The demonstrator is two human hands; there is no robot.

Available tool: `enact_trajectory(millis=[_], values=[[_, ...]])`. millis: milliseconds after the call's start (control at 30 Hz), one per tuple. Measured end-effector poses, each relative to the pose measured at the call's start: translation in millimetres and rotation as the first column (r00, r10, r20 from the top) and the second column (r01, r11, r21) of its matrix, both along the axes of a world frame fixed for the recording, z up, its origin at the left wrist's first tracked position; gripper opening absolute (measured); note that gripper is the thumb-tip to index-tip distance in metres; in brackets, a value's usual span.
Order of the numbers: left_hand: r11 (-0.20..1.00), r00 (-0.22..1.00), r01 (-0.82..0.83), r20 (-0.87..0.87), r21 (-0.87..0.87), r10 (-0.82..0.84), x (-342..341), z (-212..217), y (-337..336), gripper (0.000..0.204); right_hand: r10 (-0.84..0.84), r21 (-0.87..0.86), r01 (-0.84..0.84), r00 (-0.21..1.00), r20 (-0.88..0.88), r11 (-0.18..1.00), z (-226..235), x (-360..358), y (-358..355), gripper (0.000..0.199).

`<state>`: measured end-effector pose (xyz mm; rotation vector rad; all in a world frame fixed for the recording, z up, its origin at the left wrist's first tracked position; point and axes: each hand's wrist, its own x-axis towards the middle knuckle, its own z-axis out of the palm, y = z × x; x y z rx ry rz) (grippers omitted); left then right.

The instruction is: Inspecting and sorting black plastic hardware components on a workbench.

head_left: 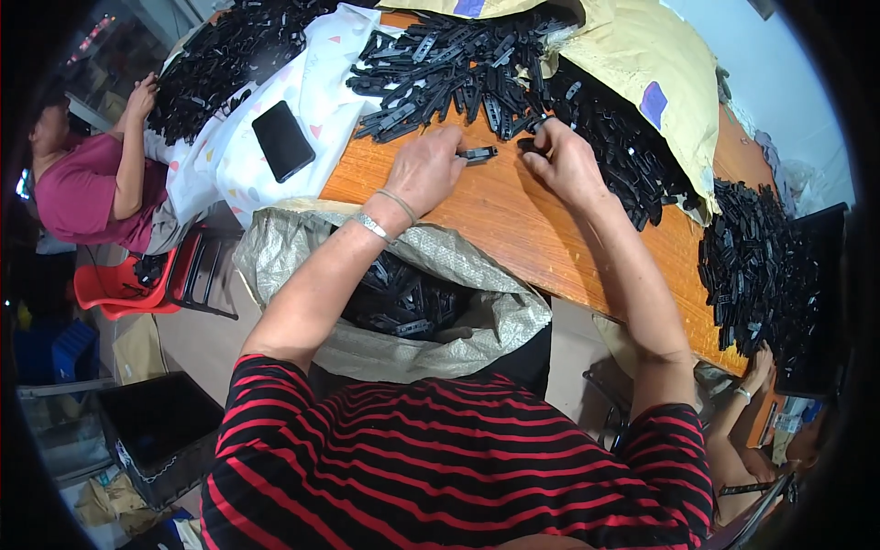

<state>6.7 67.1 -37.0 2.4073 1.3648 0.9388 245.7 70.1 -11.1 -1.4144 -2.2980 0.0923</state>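
My left hand (426,170) is closed over the wooden table, gripping a short, narrow black plastic piece (478,154) that juts out past the fingertips to the right. Across from it, my right hand (566,160) pinches at the edge of the black parts, with a small dark piece (526,144) at its thumb and finger. Just beyond both hands lies a heap of long, thin black plastic parts (449,78). More black parts (628,165) spill from a yellowish sack (642,55) beside my right hand. The exact kind of these parts cannot be made out.
An open woven sack (509,312) holding black parts hangs at the table's (541,238) near edge, under my left forearm. A black phone (284,142) lies on white plastic sheeting (234,165). People sit at left and right, by other black heaps (747,247). A red chair (124,284) stands left.
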Motion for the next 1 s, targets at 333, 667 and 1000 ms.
enact_trajectory(millis=[333,667,1000], values=[[0.717,0.499,0.529,0.850,-0.455,0.172,4.9,10.8,-24.0,0.020,0.095,0.143,-0.017,0.825,-0.558,0.990,12.7,-50.8,-40.6,0.023],[0.668,0.474,0.528,0.834,-0.525,0.281,-2.9,37.8,-38.5,0.029,0.120,0.169,-0.061,0.921,-0.370,0.984,24.7,-53.5,-52.1,0.025],[0.767,0.525,0.480,0.840,-0.427,0.139,-0.5,42.6,-50.2,0.039,0.201,0.401,-0.084,0.945,-0.259,0.912,30.9,-63.0,-57.0,0.027]])
